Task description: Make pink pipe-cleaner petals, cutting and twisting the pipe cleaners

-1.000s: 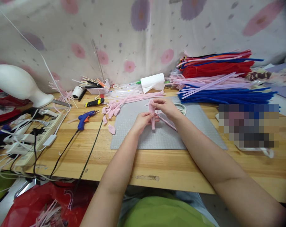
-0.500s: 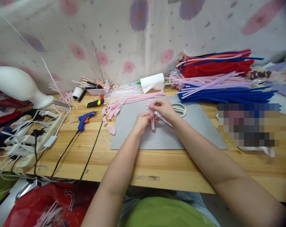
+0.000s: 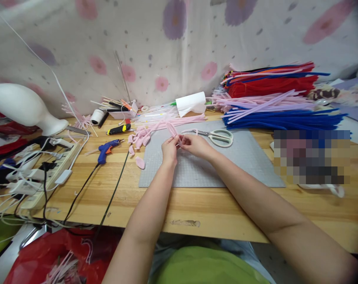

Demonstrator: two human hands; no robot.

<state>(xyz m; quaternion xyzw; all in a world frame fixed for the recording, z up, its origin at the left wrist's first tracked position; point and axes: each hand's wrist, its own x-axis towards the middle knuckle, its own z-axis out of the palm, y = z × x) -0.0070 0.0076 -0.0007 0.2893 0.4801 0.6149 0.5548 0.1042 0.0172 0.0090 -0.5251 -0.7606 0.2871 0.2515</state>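
A pink pipe cleaner [image 3: 171, 128], bent into a narrow loop, stands up from between my two hands above the cutting mat. My left hand [image 3: 169, 150] pinches it near the base of the loop. Right beside it, the fingers of my right hand [image 3: 193, 144] are closed on the same pipe cleaner, and a loose pink end curves out behind them. Behind my right hand lie scissors [image 3: 222, 138] with pale handles. To the left sits a small heap of pink petal-shaped pieces [image 3: 140, 138], with one separate petal piece [image 3: 140, 162] at the mat's edge.
Under my hands is a grey cutting mat [image 3: 226, 169]. A blue glue gun [image 3: 103, 152], a yellow-black cutter [image 3: 118, 129] and a cabled power strip [image 3: 53, 177] are on the left. Blue pipe cleaners [image 3: 285, 119] pile at the back right, near a paper roll [image 3: 191, 103].
Both hands have shifted left, and the pink loop has tilted leftward and looks more open. The tail that pointed down toward me is out of sight. More of the scissors shows.
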